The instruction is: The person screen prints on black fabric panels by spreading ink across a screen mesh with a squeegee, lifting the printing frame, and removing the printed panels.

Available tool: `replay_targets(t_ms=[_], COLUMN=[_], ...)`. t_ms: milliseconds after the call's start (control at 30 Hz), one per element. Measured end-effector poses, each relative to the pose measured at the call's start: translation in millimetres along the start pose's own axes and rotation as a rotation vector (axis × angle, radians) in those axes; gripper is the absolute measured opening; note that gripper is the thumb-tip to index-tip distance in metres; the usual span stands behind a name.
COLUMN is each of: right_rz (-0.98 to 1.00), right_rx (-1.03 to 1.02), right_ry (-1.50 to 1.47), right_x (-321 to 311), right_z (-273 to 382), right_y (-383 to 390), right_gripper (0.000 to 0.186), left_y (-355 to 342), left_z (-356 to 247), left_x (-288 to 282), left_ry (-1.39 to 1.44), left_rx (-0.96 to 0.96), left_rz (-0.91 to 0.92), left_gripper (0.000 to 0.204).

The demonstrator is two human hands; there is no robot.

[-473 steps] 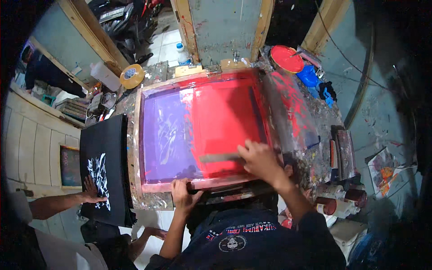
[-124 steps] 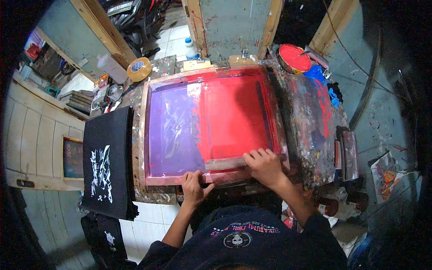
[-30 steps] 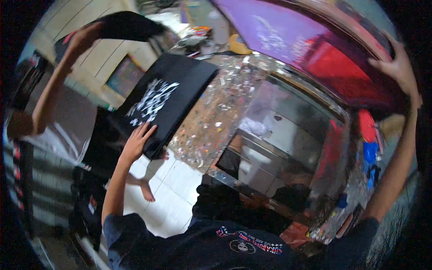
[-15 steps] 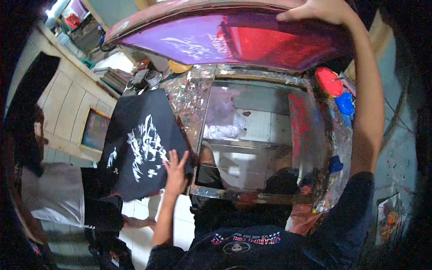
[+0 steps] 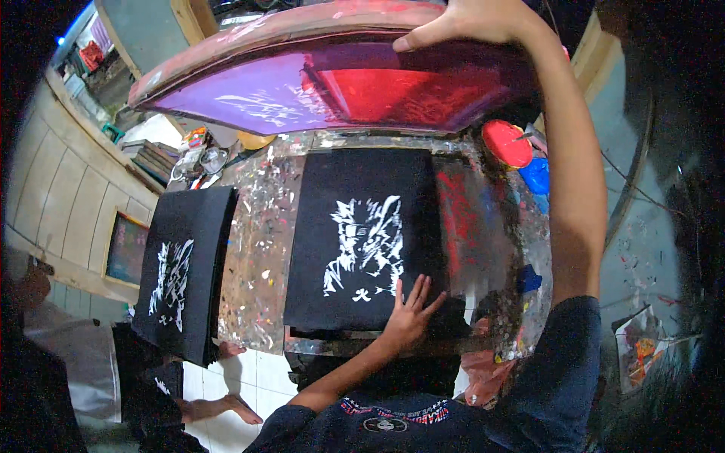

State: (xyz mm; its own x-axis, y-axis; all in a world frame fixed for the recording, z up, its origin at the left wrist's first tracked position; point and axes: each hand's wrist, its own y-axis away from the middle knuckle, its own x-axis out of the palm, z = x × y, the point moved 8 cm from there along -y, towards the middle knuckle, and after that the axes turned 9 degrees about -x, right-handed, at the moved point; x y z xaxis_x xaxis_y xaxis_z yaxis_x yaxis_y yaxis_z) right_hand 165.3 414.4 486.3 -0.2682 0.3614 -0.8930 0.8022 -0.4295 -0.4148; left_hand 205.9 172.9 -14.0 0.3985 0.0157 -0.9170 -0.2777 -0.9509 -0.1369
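Black cloth point(image 5: 355, 249) flat on paint-crusted table point(image 5: 257, 264); jagged white print point(image 5: 387, 234); left hand point(image 5: 409, 318) spread open at lower right; right hand point(image 5: 483, 21) gripping tilted-up purple-and-red framed screen point(image 5: 400, 94); dark shirt point(image 5: 461, 434), curved lettering point(image 5: 394, 410).

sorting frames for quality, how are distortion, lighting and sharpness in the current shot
In the head view, the fisheye bows the screen frame, corners fall to black, the person at far left is dim, and the white print beside the left hand looks fairly crisp.
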Motion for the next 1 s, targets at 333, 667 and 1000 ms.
replay_targets(t_ms=[333,667,1000], right_rz=[0.011,0.010,-0.008], right_rx=[0.000,-0.006,0.013], right_ry=[0.011,0.035,0.038], right_x=[2.5,-5.4,3.0], right_z=[1.8,0.7,-0.5], right_y=[1.3,1.8,-11.5], right_gripper=[0.123,0.124,0.125], left_y=[-30.6,-37.5,-95.1], left_z=[-51.2,-63.5,-75.5], left_x=[29.7,5.1,-65.6], left_ry=[0.065,0.127,0.285], left_rx=[0.025,0.082,0.508], left_rz=[-0.002,-0.020,-0.315], left_gripper=[0.075,0.077,0.056])
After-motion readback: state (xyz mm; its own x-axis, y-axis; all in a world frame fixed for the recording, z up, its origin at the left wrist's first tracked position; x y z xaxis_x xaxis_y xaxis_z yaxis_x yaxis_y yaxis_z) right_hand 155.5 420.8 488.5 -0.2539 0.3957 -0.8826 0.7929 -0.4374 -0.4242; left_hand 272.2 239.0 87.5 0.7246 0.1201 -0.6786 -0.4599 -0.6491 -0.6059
